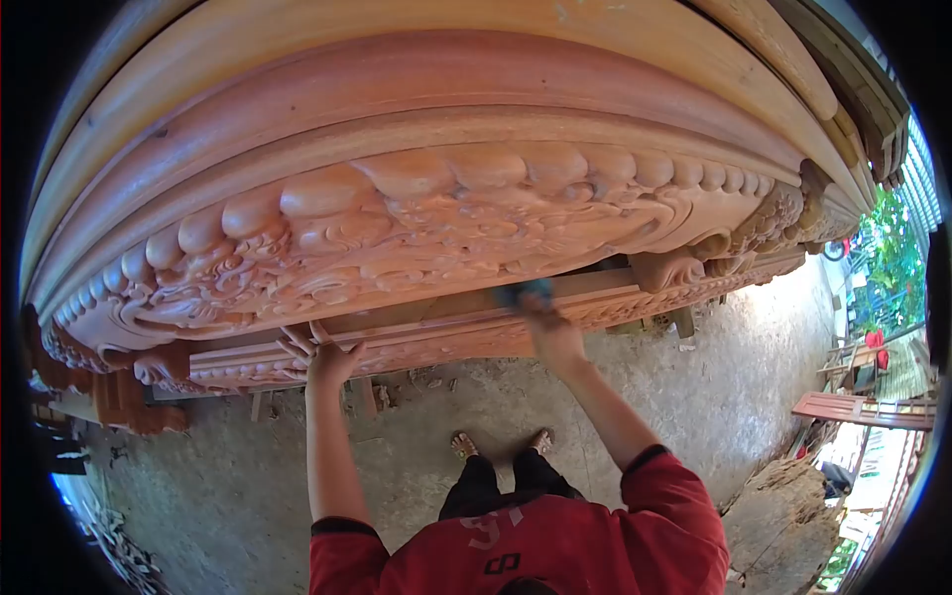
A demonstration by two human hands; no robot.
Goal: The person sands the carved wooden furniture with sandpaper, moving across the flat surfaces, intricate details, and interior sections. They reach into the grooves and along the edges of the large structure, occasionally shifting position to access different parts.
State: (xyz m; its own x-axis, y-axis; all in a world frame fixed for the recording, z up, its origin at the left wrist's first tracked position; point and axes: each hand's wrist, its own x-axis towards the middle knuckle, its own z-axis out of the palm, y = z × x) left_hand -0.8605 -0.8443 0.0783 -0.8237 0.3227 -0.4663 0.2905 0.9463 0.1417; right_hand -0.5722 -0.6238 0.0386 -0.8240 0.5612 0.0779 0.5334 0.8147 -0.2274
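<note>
A long piece of carved wooden furniture [436,223], reddish brown with scrollwork and a row of rounded lobes, spans the view before me. My left hand [329,362] is at its lower front rail, fingers spread and pointing up toward the underside of the carved panel. In my right hand [557,342] is a small blue-green object [526,295], smeared by motion; I cannot tell its kind. It is at the gap between the upper carved panel and the lower carved rail [446,347].
Under my feet is a grey concrete floor [416,446] with wood scraps near the furniture. A large rough wood slab [783,521] lies at the right. Behind it is a reddish slatted wooden piece [863,409]. More wooden parts [139,397] stand at the left.
</note>
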